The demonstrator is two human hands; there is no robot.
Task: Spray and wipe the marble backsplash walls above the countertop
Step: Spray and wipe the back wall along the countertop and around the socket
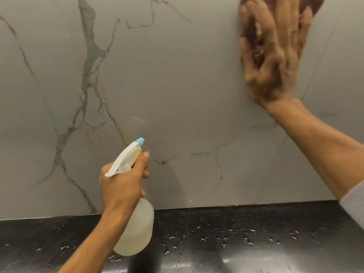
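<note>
The grey marble backsplash (167, 85) with dark veins fills most of the head view. My left hand (122, 184) grips a translucent spray bottle (137, 227) by its neck, its white trigger head and blue nozzle pointing up at the wall. My right hand (273, 56), blurred by motion, presses a dark red cloth (313, 4) flat against the wall at the upper right, fingers spread. Most of the cloth is hidden under the hand.
A black speckled countertop (226, 233) runs along the bottom, wet with droplets and glossy reflections. A thin vertical seam (323, 56) in the wall lies just right of my right hand. A grey sleeve (354, 203) shows at the right edge.
</note>
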